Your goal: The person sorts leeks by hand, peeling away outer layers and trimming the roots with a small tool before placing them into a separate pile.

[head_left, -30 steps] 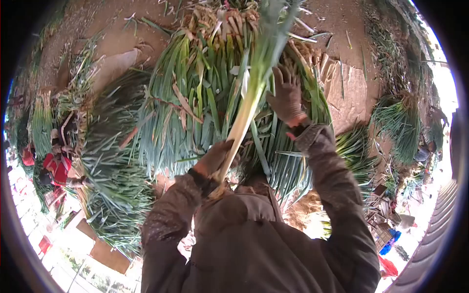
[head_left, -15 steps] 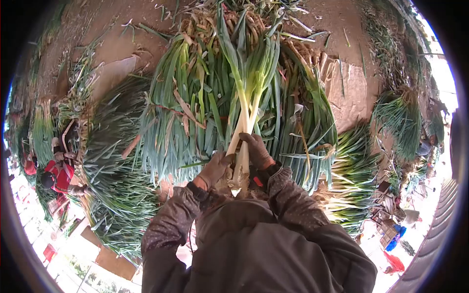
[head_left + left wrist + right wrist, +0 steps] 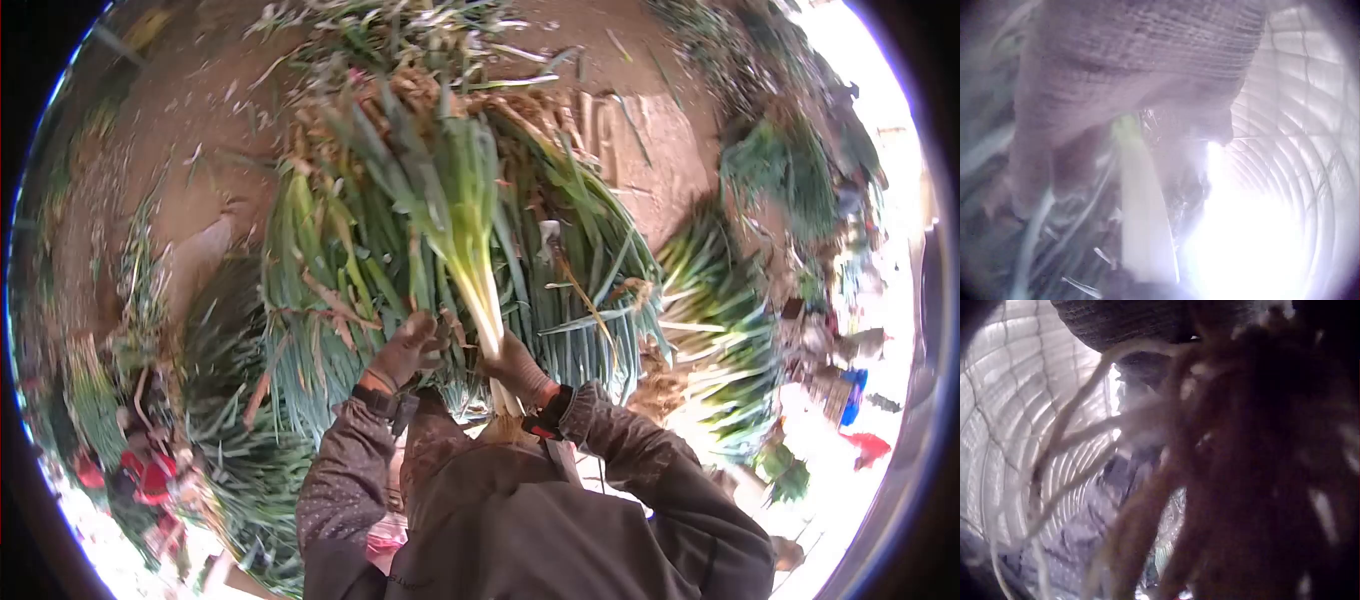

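My gloved right hand (image 3: 520, 368) grips a few long green onions (image 3: 482, 300) around their white stalks. Their green leaves fan away from me, and the roots (image 3: 508, 430) hang close to my lap. Stringy roots (image 3: 1141, 419) fill much of the right wrist view, under the dark glove. Just left of the stalks is my gloved left hand (image 3: 403, 350), its fingers loosely bent with nothing seen in them. A white stalk (image 3: 1144, 212) shows beyond that glove in the left wrist view. Both hands are over a large heap of green onions (image 3: 300, 250).
More green onions lie in a bundle (image 3: 720, 330) at the right and in a dark heap (image 3: 240, 440) at the left. Loose trimmings (image 3: 400, 40) litter the brown ground beyond. A person in red (image 3: 150, 475) is at the far left.
My right hand came back from the heap with another onion and now holds the stalks together. My left hand has let go of its stalk and moved left. The head view has shifted.
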Motion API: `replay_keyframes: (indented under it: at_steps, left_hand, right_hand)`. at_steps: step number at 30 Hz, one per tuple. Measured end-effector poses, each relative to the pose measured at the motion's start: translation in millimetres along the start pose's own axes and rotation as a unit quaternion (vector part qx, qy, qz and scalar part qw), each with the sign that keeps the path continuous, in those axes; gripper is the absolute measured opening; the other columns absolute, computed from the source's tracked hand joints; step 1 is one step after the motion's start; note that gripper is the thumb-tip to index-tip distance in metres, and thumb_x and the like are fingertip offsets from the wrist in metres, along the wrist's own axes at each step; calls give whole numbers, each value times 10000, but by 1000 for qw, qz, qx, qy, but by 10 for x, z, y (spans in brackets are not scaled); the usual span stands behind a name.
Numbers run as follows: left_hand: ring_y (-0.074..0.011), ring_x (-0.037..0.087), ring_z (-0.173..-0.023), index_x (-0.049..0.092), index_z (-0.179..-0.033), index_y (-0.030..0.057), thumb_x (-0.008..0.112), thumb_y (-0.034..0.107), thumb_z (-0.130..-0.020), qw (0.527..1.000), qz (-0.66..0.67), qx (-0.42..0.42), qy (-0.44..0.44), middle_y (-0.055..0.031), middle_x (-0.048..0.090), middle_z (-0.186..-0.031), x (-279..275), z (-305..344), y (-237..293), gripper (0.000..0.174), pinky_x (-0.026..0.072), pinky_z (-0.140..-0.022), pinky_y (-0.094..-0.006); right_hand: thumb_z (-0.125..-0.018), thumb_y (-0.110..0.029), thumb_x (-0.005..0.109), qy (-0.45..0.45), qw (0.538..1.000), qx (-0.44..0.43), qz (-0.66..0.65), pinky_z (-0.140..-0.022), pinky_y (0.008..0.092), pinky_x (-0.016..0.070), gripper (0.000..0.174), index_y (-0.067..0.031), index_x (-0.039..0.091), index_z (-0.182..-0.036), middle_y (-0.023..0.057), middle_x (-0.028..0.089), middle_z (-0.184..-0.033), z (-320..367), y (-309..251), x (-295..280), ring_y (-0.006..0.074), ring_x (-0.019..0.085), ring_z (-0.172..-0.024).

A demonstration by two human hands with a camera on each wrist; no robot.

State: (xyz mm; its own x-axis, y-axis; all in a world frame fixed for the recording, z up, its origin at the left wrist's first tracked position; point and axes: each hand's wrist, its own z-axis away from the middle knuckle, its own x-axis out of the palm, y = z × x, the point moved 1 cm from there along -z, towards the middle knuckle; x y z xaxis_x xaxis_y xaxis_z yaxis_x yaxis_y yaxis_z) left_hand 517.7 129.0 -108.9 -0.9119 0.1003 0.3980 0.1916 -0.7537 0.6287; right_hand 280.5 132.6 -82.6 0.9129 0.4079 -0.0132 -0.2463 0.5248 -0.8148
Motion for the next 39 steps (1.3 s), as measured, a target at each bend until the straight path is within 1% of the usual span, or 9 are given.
replay_keyframes:
  at_steps: [1, 4, 9, 14, 21, 25, 29, 35, 39]
  left_hand:
    - [-231, 678, -1069, 585, -1356, 104, 632, 542, -977, 998, 58, 1, -23, -78, 709, -1158, 25, -258, -88, 582, 553, -964, -416]
    - [-248, 654, -1126, 579, -1356, 59, 591, 449, -1025, 993, 116, -2, 18, -109, 684, -1222, 44, -1147, -428, 512, 530, -1005, -408]
    - [-291, 585, -1226, 481, -1457, 29, 536, 620, -993, 945, 273, 98, -151, -159, 605, -1348, 192, -1542, -132, 753, 442, -1107, -455]
    - [-329, 570, -1233, 526, -1389, 38, 646, 543, -955, 968, 244, 56, 29, -160, 622, -1292, 1091, -1844, 207, 676, 412, -1131, -539]
    - [-312, 487, -1375, 326, -1565, 77, 558, 287, -1069, 914, -6, 93, -394, -142, 472, -1520, 4751, -2407, 1203, 586, 418, -1147, -457]
    - [-353, 418, -1444, 247, -1582, 36, 636, 316, -1026, 885, -159, 194, -392, -179, 425, -1563, 5901, -1936, 1045, 734, 392, -1160, -462]
    - [-303, 437, -1417, 180, -1586, -42, 831, 328, -873, 910, -188, 116, -351, -238, 437, -1530, 5287, -2082, 441, 1034, 373, -1167, -388]
    - [-307, 472, -1371, 394, -1501, -34, 851, 271, -827, 890, -390, 229, 56, -231, 514, -1445, 2182, -2155, -359, 869, 387, -1127, -432]
    - [-335, 497, -1362, 362, -1516, -44, 846, 371, -830, 864, -435, 136, 212, -217, 502, -1478, 1189, -1564, -228, 936, 412, -1100, -433]
  right_hand:
    - [-859, -93, 651, 14, 999, -10, 38, -685, 322, 553, 582, 17, 433, -1387, 107, 640, -907, 46, 41, -34, 141, 636, -762]
    - [-845, -172, 689, 43, 984, -3, 175, -748, 549, 518, 698, 12, 346, -1424, 312, 672, -965, 225, 557, 34, 504, 671, -889]
    - [-848, -135, 661, 32, 971, -37, 232, -751, 564, 500, 570, -23, 459, -1369, 247, 671, -946, 704, 715, -606, 487, 656, -907]
    - [-833, -162, 694, 239, 918, -78, 306, -718, 546, 514, 546, -79, 507, -1340, 194, 669, -920, 1116, 992, -1541, 432, 675, -857]
    - [-848, -180, 749, 621, 769, -76, 131, -701, 449, 571, 534, -75, 553, -1334, 204, 707, -966, 2087, 1120, -2872, 403, 708, -832]
    - [-844, -257, 789, 718, 602, 75, 342, -645, 429, 573, 528, -51, 550, -1267, 186, 705, -899, 3034, 2357, -4121, 358, 716, -785]
    - [-885, -204, 730, 795, 578, 97, 159, -721, 410, 547, 197, -73, 669, -1019, 87, 661, -946, 4021, 3176, -4846, 255, 631, -841]
    - [-872, -349, 758, 722, 594, 324, 145, -872, 421, 522, 647, 69, 554, -1322, 198, 696, -1151, 3931, 3403, -4366, 325, 668, -1053]
    - [-875, -318, 817, 633, 745, 96, 187, -914, 372, 515, 551, -3, 592, -1268, 149, 682, -1139, 2540, 3711, -4110, 249, 647, -1073]
